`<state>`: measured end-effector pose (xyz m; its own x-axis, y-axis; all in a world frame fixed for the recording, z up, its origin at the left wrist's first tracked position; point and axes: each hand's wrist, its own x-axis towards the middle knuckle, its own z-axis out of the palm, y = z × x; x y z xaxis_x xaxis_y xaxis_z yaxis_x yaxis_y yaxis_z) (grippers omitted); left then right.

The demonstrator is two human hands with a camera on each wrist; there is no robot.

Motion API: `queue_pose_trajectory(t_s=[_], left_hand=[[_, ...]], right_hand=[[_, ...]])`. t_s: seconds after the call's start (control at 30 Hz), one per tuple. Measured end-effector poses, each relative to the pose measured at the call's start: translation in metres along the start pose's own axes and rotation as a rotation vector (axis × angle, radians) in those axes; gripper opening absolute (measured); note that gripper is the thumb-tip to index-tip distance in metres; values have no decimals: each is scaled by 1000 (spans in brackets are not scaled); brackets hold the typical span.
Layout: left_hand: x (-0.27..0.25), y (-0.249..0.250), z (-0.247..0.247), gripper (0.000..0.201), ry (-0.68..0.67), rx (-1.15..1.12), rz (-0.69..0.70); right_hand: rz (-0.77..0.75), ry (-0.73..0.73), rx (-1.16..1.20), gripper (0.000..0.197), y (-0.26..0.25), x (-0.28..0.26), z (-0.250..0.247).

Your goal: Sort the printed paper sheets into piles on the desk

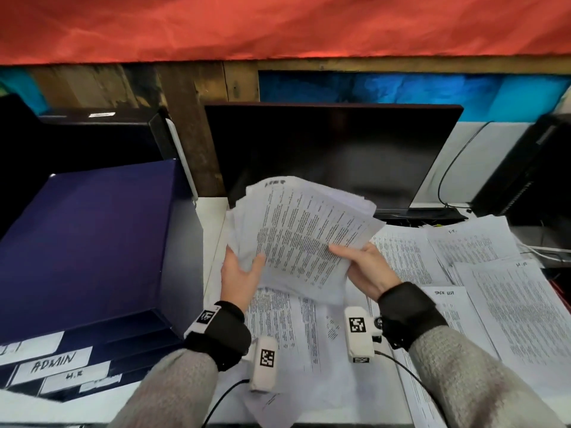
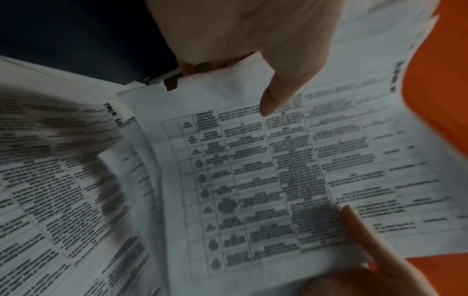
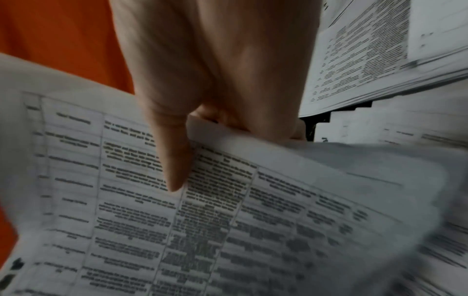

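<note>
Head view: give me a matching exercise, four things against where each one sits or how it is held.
Things:
1. sheaf of sheets
2. monitor
3. blue trays
4. TASK LIST sheet

Places:
A. left of the desk, labelled ADMIN
B. flat on the desk under the right wrist
C. gripped by left hand and right hand
D. behind the papers, screen dark

Pairs: 1-C, 2-D, 3-A, 4-B

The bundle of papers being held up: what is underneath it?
Under the held bundle more printed sheets lie spread on the white desk. What the bundle and both hands, left and right, cover stays hidden.
</note>
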<state>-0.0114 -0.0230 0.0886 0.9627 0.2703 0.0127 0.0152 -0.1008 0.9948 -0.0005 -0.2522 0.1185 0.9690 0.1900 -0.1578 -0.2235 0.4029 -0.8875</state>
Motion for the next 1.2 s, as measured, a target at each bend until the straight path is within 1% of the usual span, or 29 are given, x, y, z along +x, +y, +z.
queue_pose_trajectory(t_s=[0.03, 0.1, 0.17, 0.23, 0.27, 0.33, 0.37, 0.4, 0.47, 0.53, 0.63, 0.67, 0.8, 0.87, 0.93, 0.97, 1.03, 1.1, 1.13, 1.2], left_hand=[[-1, -1, 1, 57, 18, -18, 6], [-4, -1, 2, 49, 26, -56, 33], [-4, 0, 2, 47, 34, -47, 54], [-5, 2, 2, 44, 53, -16, 55], [-6, 6, 4, 41, 62, 1, 62], [-7, 13, 8, 30, 73, 19, 99], [-7, 17, 9, 25, 76, 24, 131], [-7, 22, 10, 21, 72, 21, 161], [-6, 26, 10, 20, 86, 7, 196], [-4, 24, 9, 28, 111, 18, 194], [-5, 12, 5, 42, 126, 23, 116], [-4, 9, 4, 44, 125, 4, 85], [6, -5, 1, 46, 118, -102, -70], [9, -13, -1, 50, 111, -140, -158], [11, -23, -4, 52, 120, -206, -243], [12, -28, -5, 50, 146, -246, -272], [13, -37, -5, 39, 213, -287, -310], [12, -41, -4, 31, 270, -268, -324], [12, -45, -2, 33, 279, -238, -321], [10, -49, 2, 46, 248, -172, -301]], right_hand=[[-12, -7, -26, 36, 0, -1, 3], [-24, 23, -125, 42, 4, -2, 8], [-42, 105, -197, 42, 12, 1, 8], [-62, 169, -218, 44, 22, 4, 11], [-80, 202, -230, 42, 25, 6, 14], [-158, 243, -246, 26, 28, 7, 23], [-184, 242, -232, 22, 28, 6, 27], [-196, 242, -212, 23, 26, 6, 30], [-217, 229, -202, 26, 21, 3, 34], [-219, 239, -245, 24, 21, 3, 34], [-161, 266, -275, 40, 29, 8, 34], [-134, 278, -263, 41, 32, 11, 35], [-56, 317, -191, 31, 34, 19, 42], [-28, 311, -182, 28, 38, 21, 42], [8, 295, -148, 33, 45, 22, 39], [35, 296, -118, 37, 51, 22, 36], [93, 328, -43, 40, 60, 24, 30], [122, 352, 11, 40, 65, 25, 27], [122, 347, 31, 40, 66, 25, 27], [125, 332, 68, 38, 67, 28, 27]])
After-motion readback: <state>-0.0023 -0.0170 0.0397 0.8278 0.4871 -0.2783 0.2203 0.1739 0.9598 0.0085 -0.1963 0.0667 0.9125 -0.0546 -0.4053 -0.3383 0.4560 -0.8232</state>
